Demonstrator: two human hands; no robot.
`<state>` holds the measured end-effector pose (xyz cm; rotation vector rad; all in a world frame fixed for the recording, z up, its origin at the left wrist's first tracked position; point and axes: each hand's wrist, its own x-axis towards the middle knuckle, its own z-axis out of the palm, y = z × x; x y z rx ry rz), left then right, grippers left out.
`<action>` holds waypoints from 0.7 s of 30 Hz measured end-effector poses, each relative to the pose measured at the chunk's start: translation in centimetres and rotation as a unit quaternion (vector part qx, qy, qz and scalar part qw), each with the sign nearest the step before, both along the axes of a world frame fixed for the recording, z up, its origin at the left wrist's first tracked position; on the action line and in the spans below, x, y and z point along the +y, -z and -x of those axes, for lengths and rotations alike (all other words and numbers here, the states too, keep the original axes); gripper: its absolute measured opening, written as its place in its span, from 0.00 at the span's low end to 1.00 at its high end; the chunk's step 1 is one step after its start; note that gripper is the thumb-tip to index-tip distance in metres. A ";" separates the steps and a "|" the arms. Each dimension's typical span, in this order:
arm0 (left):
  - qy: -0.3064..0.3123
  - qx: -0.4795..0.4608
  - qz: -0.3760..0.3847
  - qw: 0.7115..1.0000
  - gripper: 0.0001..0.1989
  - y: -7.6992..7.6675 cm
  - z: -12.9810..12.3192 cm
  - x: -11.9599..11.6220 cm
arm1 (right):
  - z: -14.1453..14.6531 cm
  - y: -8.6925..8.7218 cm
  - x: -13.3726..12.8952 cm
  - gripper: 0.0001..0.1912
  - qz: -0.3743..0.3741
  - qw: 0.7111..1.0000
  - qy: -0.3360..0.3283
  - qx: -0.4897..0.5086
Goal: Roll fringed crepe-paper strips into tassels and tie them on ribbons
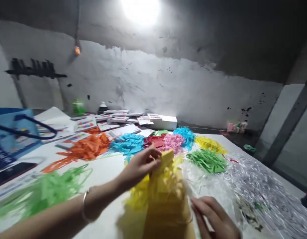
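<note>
A yellow-brown stack or box (165,212) stands in front of me, with yellow paper strips (169,179) and a folded yellow piece (167,157) at its far end. My left hand (142,162), wearing a bangle at the wrist, reaches across to that folded piece, its fingers and thumb closed at the piece's left edge. To the right of the stack, my right hand (213,215) is closed, thumb and fingertips together by the stack's right side; whatever lies between them is too small to tell. More yellow strips (138,196) lie left of the stack.
Around the white table lie piles of orange (90,146), blue (128,143), pink (173,142) and green strips (208,160). Clear plastic strips (263,186) cover the right side. Printed cards (118,118) are heaped at the back. A blue bag (21,132) and phone (13,172) are at left.
</note>
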<state>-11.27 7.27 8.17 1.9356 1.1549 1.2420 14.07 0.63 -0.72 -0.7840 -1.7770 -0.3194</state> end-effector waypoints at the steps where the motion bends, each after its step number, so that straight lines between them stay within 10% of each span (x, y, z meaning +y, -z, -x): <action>1: 0.012 -0.014 0.018 1.000 0.12 1.6 0.4 -2.2 | 2.9 -0.3 -0.2 0.13 0.008 0.999 -0.048 -0.009; 5: 0.018 -0.111 0.098 0.989 0.18 7.7 1.8 -8.6 | 10.7 1.2 -1.2 0.10 0.044 0.994 -0.063 -0.075; 11: -0.003 -0.273 0.208 0.939 0.23 13.9 3.7 -12.8 | 13.7 5.9 -4.2 0.09 0.157 0.984 -0.064 0.054; 16: 0.012 -0.163 0.127 0.978 0.18 14.9 3.8 -13.4 | 13.7 7.2 -4.9 0.10 0.339 0.906 -0.150 0.205; 21: 0.026 -0.071 0.058 0.995 0.08 13.7 4.5 -12.7 | 12.7 6.6 -4.4 0.18 0.538 0.746 -0.241 0.308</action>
